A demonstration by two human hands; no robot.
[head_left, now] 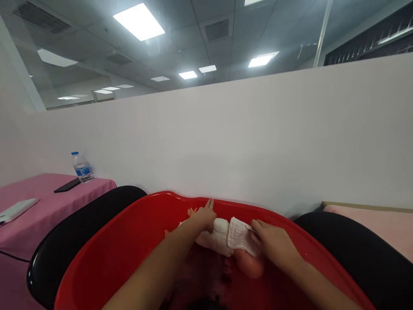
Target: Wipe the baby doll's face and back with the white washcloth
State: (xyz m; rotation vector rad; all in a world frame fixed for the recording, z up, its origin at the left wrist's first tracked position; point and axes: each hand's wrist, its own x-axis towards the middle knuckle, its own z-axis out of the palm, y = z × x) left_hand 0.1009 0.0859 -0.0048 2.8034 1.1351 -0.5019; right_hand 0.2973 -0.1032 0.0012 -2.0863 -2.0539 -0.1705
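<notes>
In the red tub (106,254) lies a baby doll (250,263) in a white covering, its bare head to the right. A tiny doll hand or foot (191,211) pokes out at the left. My left hand (206,216) reaches across the doll's body, two fingers stretched toward the tub's far rim; its other fingers are hidden. My right hand (275,243) is closed on a white textured cloth (240,234) that lies against the doll's head. Dark shadow hides much of the tub's bottom.
Black rests (80,230) flank the tub. On a pink-covered table (48,189) at left stand a water bottle (82,168), a dark phone-like slab (67,185) and a white object (19,209). A pale wall (226,137) rises behind; a pink padded surface (380,224) lies at right.
</notes>
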